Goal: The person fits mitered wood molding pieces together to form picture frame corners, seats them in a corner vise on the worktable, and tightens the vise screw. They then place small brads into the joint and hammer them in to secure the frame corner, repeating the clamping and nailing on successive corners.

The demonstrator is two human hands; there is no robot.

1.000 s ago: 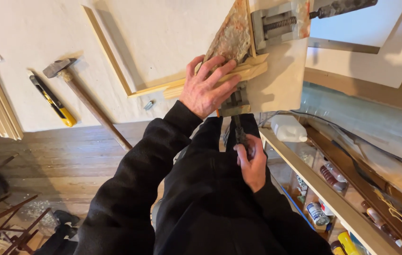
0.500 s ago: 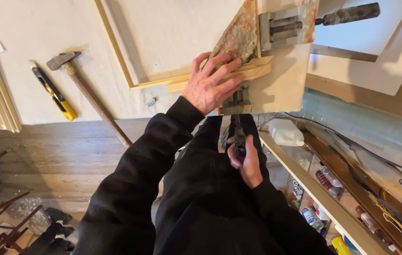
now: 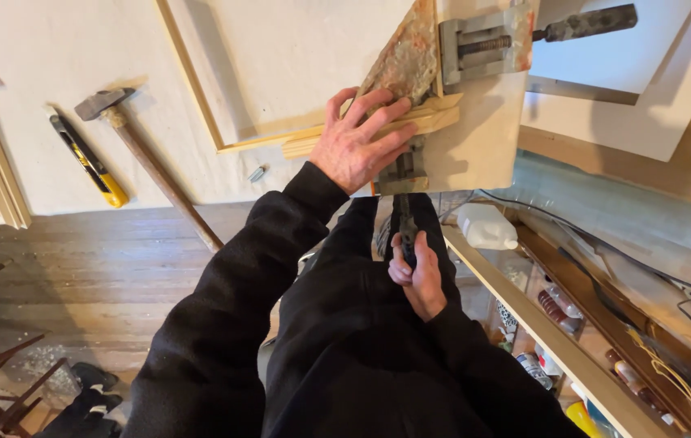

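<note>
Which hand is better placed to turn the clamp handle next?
Right hand: already wrapped around the dark clamp handle below the bench edge. Left hand is pressing flat on the wooden strips.

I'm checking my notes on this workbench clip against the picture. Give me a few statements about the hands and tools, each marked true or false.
1. The left hand lies flat on the wooden strips at the corner clamp. True.
2. The right hand grips the hammer. False: it holds the dark clamp handle that hangs below the table edge; the hammer lies untouched on the table.
3. A yellow and black utility knife lies to the left of the hammer. True.
4. The person wears a white sleeve. False: both sleeves are black.
5. The second clamp handle, at the top right, is held by a hand. False: no hand touches it.
</note>
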